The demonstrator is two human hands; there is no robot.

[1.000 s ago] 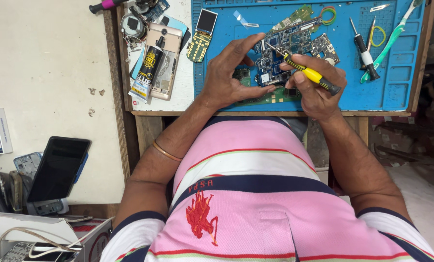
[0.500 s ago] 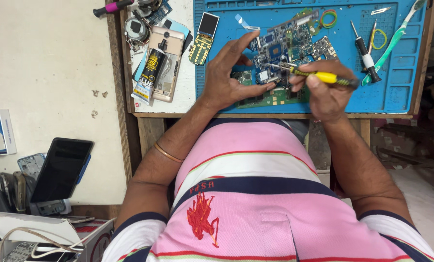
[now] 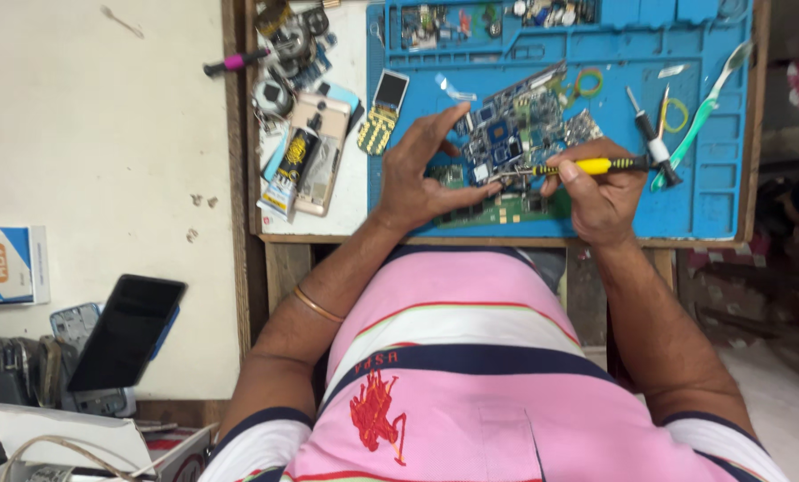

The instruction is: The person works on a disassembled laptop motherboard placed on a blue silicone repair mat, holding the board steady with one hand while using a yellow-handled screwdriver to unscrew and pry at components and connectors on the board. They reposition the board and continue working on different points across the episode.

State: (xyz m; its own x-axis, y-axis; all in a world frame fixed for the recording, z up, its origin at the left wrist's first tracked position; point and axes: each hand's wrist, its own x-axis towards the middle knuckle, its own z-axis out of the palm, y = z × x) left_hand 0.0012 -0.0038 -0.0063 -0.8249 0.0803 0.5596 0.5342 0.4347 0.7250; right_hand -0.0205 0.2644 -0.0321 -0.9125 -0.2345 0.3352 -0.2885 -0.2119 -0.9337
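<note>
a blue and green circuit board (image 3: 515,147) lies near the front edge of a blue work mat (image 3: 720,201), and every place here is given from that board. a yellow-handled screwdriver (image 3: 587,166) lies almost level across the board's near right part, its thin tip pointing left onto the board's middle. the right hand (image 3: 600,192) is closed around the yellow handle, thumb and fingers pinching it. the left hand (image 3: 422,174) rests on the board's left side — fingers spread and uncurled, a fingertip pressing down close to the tool's tip, holding the board flat rather than gripping it.

the step in hand looks like working a small screw or part on the board; whether the tip is seated in a screw is too small to tell. the next move would call for a steady, light twist with the board held still.

just right of the board lie a black-handled tool (image 3: 654,143), a green toothbrush (image 3: 703,112) and a green rubber band (image 3: 676,113). left of the board, off the mat, sit a small keypad phone (image 3: 383,112), a gold phone (image 3: 319,152) with a black and yellow glue tube (image 3: 290,165) on it, and beyond them a pink-handled tool (image 3: 236,62). behind the board, the mat's far trays (image 3: 471,22) hold small parts. well to the left and nearer the viewer, a black phone (image 3: 124,332) leans among clutter.
</note>
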